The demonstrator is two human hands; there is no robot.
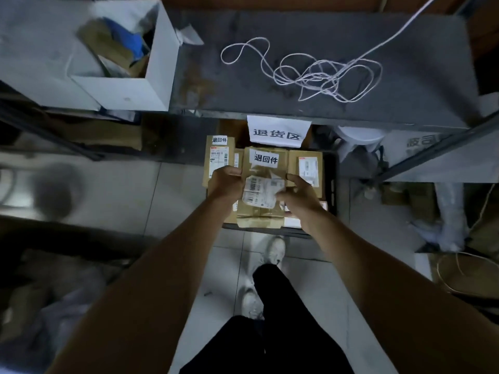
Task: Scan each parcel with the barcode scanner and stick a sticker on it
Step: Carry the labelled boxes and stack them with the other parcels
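Holding item one: flat brown cardboard parcel [260, 211] with a white "退回件" sticker [266, 158] and a crumpled white barcode label [263, 193], face up, presumably so both stay readable. Left hand [225, 182] grips its left edge, fingers curled round; right hand [298, 194] clasps its right edge likewise (a two-sided hold that keeps it level). Landmark: black crate [330, 184], directly under the parcel, on the floor. Inside the crate: more brown cardboard parcels [306, 166], one stickered. Above the crate: grey metal shelf [243, 85] with hanging white paper sign [277, 132], likely marking returns. No barcode scanner visible.
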